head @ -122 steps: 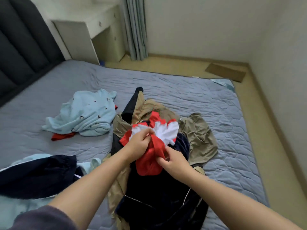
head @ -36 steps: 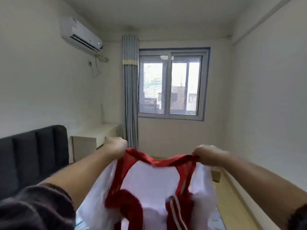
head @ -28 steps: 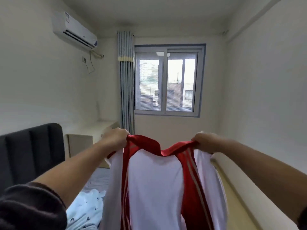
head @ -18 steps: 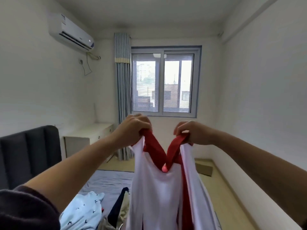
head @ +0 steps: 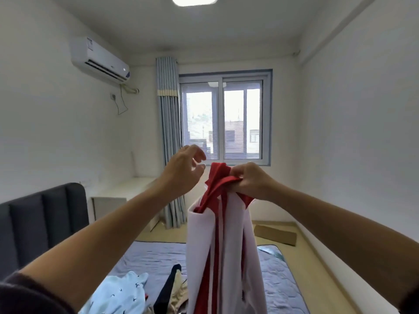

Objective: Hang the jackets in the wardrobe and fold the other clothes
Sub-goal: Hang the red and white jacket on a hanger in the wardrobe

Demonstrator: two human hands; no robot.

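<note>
The right hand (head: 249,181) is closed tight on the bunched red collar of a red and white top (head: 226,245), holding it up at chest height in front of the window (head: 223,118). The top hangs straight down from that grip, doubled lengthwise into a narrow column of white panels with red stripes, and its lower end runs out of view at the bottom edge. The left hand (head: 184,169) is raised just left of the collar, fingers spread and slightly bent, holding nothing. Below the arms lies a bed (head: 158,254) with a grey-blue quilted cover. On it, at the near edge, a light blue garment (head: 122,293) lies crumpled, and just to its right sits a heap of dark and tan clothes (head: 172,291), partly hidden behind the hanging top. A dark padded headboard (head: 40,218) stands at the left, with a white bench (head: 113,193) beyond it against the wall. A striped curtain (head: 169,132) hangs left of the window, and an air conditioner (head: 99,60) is mounted high on the left wall. A flat piece of cardboard (head: 275,234) lies on the floor (head: 303,257) past the far end of the bed.
</note>
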